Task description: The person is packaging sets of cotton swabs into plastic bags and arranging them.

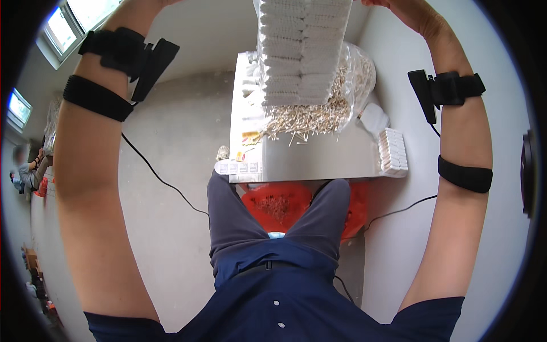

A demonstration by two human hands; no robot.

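- Clear plastic bag (302,51) of stacked white pieces hangs high above the bench (319,157), raised by both arms.
- Below it lies a heap of small pale sticks (310,117); a white tray (393,151) sits at the bench's right edge, and red bins (273,205) stand underneath.
- Grey concrete floor and white walls surround.
- Right hand (407,14) and left hand (145,4) reach the top edge, mostly cut off; I cannot tell their grip.

White stacked packs (305,51), orange basin (276,205), navy shirt (273,308).
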